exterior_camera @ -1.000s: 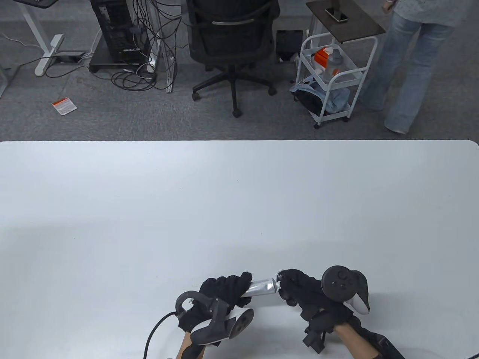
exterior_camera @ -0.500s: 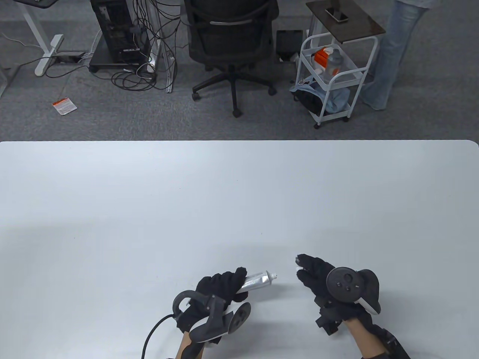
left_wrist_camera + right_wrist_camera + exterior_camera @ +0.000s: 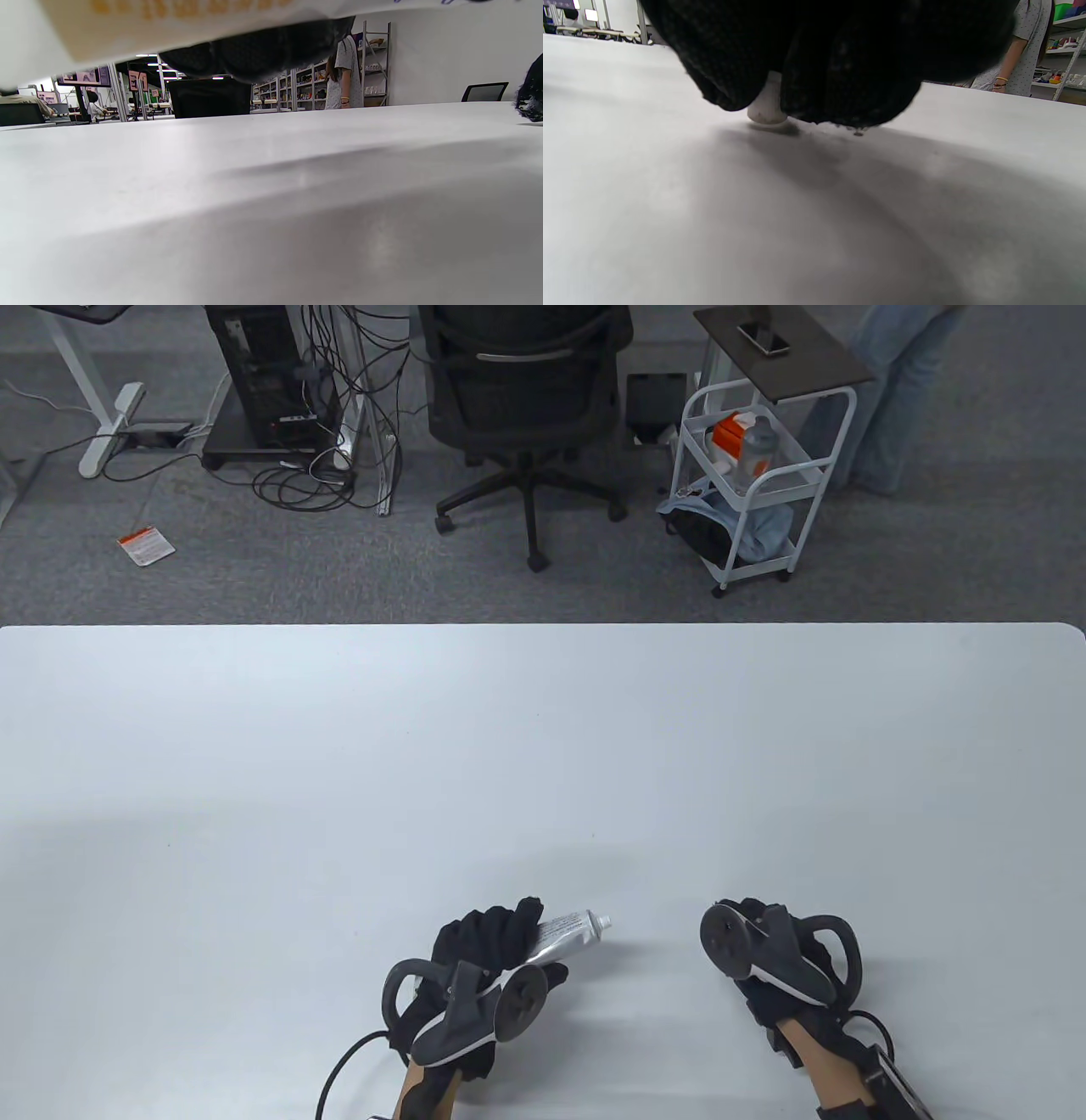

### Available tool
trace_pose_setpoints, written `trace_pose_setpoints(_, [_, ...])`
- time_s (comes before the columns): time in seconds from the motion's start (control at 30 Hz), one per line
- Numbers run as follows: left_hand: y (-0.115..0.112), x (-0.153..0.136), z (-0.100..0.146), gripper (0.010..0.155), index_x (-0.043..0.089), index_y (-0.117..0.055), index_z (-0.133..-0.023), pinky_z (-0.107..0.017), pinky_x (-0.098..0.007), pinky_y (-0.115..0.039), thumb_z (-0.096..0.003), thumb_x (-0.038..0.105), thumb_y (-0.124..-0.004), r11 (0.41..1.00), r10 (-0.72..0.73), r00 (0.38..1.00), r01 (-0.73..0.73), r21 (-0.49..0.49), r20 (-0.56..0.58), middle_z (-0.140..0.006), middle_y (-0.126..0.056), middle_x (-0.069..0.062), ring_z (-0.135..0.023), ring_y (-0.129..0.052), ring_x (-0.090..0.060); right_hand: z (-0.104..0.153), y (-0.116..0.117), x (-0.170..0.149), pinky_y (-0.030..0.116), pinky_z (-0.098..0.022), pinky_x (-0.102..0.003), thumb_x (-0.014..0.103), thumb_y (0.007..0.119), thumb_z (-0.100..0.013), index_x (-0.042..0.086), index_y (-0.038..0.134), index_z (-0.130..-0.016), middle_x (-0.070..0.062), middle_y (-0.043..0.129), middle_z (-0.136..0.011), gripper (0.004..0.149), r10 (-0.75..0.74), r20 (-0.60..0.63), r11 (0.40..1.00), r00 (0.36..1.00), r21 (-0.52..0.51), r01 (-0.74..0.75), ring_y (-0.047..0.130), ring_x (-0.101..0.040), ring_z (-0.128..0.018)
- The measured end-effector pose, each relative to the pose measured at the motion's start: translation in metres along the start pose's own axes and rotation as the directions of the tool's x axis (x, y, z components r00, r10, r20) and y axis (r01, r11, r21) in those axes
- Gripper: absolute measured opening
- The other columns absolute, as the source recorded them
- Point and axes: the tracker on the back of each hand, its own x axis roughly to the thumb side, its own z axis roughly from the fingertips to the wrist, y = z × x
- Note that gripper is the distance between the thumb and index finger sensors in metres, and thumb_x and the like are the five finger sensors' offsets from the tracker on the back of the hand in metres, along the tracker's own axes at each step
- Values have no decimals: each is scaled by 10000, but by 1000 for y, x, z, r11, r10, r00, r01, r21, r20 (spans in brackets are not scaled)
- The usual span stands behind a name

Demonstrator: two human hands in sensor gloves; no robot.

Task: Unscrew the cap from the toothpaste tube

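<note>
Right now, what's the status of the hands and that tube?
Left hand grips tube, nozzle bare. Right hand apart, holds white cap against table. Nothing in the way.

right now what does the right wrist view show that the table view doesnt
Only the right wrist view shows the small white plastic cap, pinched between the black-gloved fingers of the right hand, its end at the tabletop. Only the table view shows the silver metal toothpaste tube gripped by the left hand, its uncapped white nozzle pointing right; there the right hand hides the cap. Both show the white table and the right hand.
</note>
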Motion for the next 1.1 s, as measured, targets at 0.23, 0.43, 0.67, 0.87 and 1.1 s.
trace_pose_setpoints(0.23, [-4,-4,-5,791,212,-401,-1151,-765,-580,-653,-526,673,-555,998,-42,996,39,-42,-79,-1060,-617,-72,-927,-683,-318,2,-1,0,781,-435,-493,378,777,-532,50,686,-994,-203,839,-832,573,-8,-13,1000,1000,-9,8,898,-379,-636])
trace_pose_setpoints(0.43, [-14,-17,-15,794,230,-434,-1135,-769,-578,-657,-499,673,-608,983,-164,970,145,-116,-179,-1060,-626,-67,-939,-691,-301,14,-13,-4,422,-721,-729,518,604,-559,85,298,-1161,-300,263,-1191,802,-101,-9,972,995,-217,96,290,-579,-1078])
trace_pose_setpoints(0.67, [-27,-30,-24,771,262,-432,-1138,-789,-591,-632,-506,653,-635,949,-218,954,159,-271,-205,-1086,-613,-67,-981,-671,-290,19,-18,-4,178,-733,-748,564,516,-562,133,84,-1141,-249,-76,-1147,841,-113,15,965,994,-235,113,-71,-538,-1029])
trace_pose_setpoints(0.87, [-29,-33,-27,770,263,-438,-1135,-792,-583,-639,-500,650,-638,943,-227,948,156,-294,-225,-1087,-620,-59,-980,-680,-280,20,-18,-2,176,-728,-750,553,516,-569,139,68,-1134,-246,-102,-1133,832,-103,20,967,994,-232,105,-73,-536,-1025])
trace_pose_setpoints(1.1, [-29,-36,-26,758,260,-438,-1139,-790,-570,-659,-510,640,-626,936,-212,950,130,-328,-229,-1088,-636,-57,-966,-722,-260,20,-18,-1,151,-713,-756,539,523,-576,132,68,-1131,-252,-97,-1130,825,-92,11,966,996,-242,92,-71,-541,-1020])
